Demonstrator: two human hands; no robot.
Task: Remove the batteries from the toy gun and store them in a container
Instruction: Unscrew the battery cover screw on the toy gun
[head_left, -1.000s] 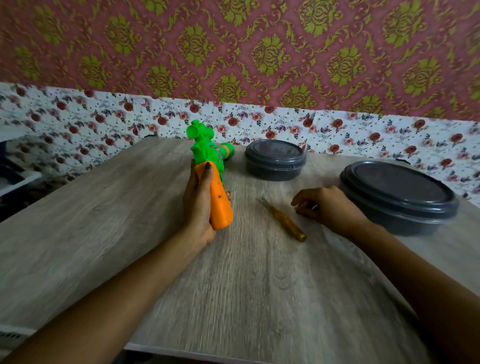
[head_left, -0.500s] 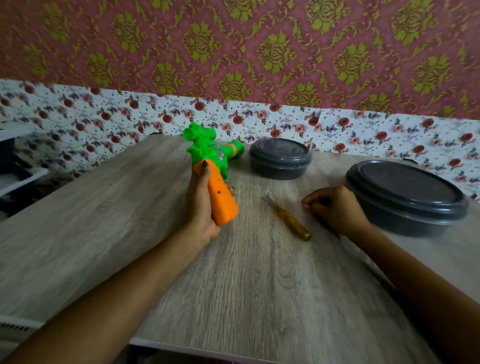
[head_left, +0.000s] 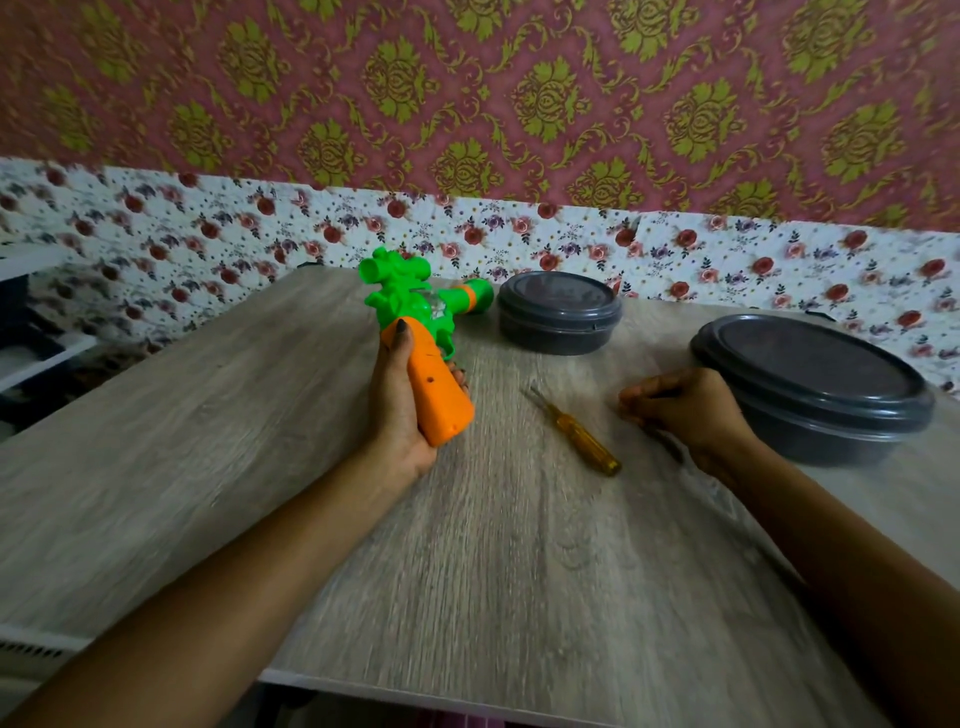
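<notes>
Centre-left of frame: toy gun (head_left: 431, 374) gripped round its orange handle by left hand (head_left: 397, 410), screw holes turned up, likely to expose the battery cover. Handle axis lower right to upper left; green barrel aimed right, toward small lidded container (head_left: 558, 314). Right hand (head_left: 691, 410) resting on table (head_left: 208, 415), loosely curled, apparently empty, beside screwdriver (head_left: 576, 434).

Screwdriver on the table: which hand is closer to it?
Right. The right hand rests on the table just right of the screwdriver, not touching it. The left hand is farther off on its left, holding the toy gun.
</notes>
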